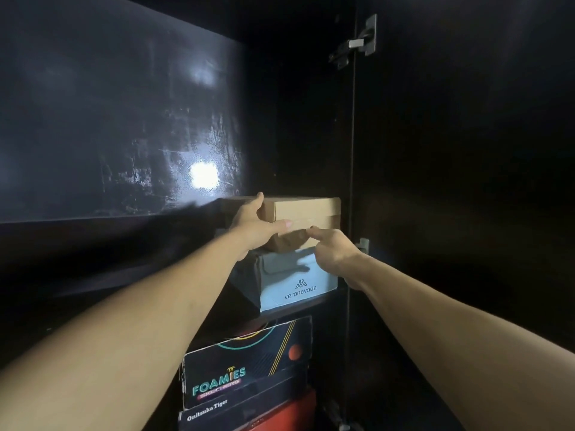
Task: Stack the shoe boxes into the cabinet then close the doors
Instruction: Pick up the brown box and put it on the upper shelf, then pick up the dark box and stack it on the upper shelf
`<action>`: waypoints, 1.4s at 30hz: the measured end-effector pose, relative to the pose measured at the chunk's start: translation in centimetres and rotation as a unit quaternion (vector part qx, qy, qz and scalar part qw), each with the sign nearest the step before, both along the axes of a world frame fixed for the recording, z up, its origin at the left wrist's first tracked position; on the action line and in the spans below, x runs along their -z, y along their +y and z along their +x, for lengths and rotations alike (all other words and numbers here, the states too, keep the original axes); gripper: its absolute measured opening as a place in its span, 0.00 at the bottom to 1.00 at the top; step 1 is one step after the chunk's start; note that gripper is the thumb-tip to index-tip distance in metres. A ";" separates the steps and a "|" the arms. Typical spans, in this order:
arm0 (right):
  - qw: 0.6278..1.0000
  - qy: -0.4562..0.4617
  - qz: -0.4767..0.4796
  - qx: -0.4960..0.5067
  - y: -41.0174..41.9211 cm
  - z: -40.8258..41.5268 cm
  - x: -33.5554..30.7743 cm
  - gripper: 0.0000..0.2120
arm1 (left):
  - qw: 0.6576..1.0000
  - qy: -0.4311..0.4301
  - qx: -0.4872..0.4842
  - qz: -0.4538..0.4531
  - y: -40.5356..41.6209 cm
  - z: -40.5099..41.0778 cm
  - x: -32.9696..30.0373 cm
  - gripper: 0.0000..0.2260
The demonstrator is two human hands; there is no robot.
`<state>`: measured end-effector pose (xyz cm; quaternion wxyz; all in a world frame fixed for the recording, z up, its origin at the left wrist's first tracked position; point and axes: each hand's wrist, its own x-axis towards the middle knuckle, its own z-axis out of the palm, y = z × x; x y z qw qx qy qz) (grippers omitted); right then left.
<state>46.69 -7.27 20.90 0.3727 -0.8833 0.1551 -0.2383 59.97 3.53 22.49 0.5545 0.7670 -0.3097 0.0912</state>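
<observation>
Left hand (253, 228) grip clamped on near-left corner of brown cardboard shoe box (306, 213): fingers over top edge, thumb across front face. Right hand (334, 251) touches front lower edge, fingers loosely curled, not clamped. Box sits atop pale blue veranevada box (297, 283). Long axis runs away from both hands, into cabinet. Judgement: push straight back; left hand steers.

– what's on the veranevada box (298, 279)?
– a plain box (306, 214), left hand (255, 230) at its left, right hand (334, 251) before it.
– and below?
– the foamies box (245, 365) on the tiger box (249, 413).
</observation>
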 end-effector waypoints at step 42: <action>0.876 0.239 0.183 0.377 -7.7 -64.2 14.0 0.13 | 0.702 -0.091 0.556 0.436 -12.5 -56.2 18.8 0.20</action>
